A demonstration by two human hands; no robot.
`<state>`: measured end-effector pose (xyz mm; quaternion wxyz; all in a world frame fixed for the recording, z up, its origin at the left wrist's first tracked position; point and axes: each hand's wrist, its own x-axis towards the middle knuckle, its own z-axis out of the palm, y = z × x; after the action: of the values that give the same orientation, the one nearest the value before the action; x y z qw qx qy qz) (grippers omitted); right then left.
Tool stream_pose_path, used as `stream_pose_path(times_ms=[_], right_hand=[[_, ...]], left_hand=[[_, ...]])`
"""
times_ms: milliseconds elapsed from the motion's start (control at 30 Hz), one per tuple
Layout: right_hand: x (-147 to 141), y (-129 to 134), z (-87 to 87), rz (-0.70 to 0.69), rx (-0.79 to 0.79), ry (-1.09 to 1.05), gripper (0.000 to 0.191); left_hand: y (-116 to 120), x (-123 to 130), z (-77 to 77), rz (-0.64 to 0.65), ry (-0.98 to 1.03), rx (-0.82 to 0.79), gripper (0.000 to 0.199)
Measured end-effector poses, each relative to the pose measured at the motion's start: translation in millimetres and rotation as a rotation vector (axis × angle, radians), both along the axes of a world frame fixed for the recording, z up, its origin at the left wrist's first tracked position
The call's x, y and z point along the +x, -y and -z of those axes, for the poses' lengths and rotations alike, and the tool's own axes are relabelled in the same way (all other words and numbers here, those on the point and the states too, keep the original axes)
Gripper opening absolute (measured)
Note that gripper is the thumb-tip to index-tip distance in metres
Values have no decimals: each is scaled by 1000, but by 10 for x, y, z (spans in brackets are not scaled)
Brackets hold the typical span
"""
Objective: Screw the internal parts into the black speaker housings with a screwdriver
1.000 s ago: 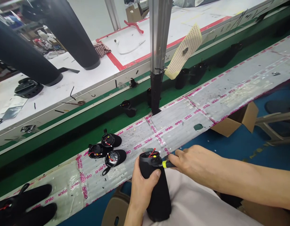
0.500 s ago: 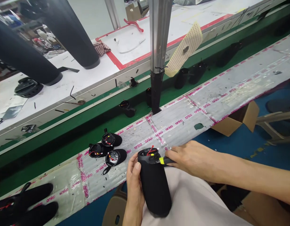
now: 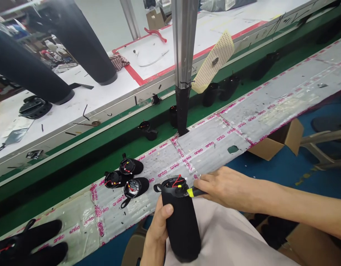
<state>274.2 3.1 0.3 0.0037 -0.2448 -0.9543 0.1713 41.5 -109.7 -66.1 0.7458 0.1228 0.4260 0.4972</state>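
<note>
Black fabric-covered cylinder (image 3: 183,225), open-topped, red wires (image 3: 176,180) exposed, loop (image 3: 157,187) at rim

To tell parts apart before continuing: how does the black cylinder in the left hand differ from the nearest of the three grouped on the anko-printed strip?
The held cylinder is in the left hand, the right hand holding a tool at its rim; the near cylinder sits on the strip, no hand on it. The held cylinder's inside looks dark, the near cylinder's silvery. Both are black, with loops and wires at their open ends.
</note>
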Motion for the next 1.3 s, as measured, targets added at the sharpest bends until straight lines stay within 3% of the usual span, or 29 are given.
stream_pose_path(times_ms=[100, 233, 433, 700, 1300], right_hand=[[1, -25, -3, -1, -126, -102, 16], [37, -37, -51, 100, -265, -153, 16], [81, 59, -90, 138, -78, -77, 18], [8, 104, -6, 62, 66, -21, 11], [71, 50, -62, 47, 144, -4, 14]], left_hand=[[-3, 2, 10, 35, 27, 5, 69], [12, 54, 2, 81, 55, -38, 69], [-18, 100, -113, -66, -88, -31, 58], [-102, 182, -317, -78, -197, 25, 59], [-77, 135, -284, -96, -272, 33, 65]])
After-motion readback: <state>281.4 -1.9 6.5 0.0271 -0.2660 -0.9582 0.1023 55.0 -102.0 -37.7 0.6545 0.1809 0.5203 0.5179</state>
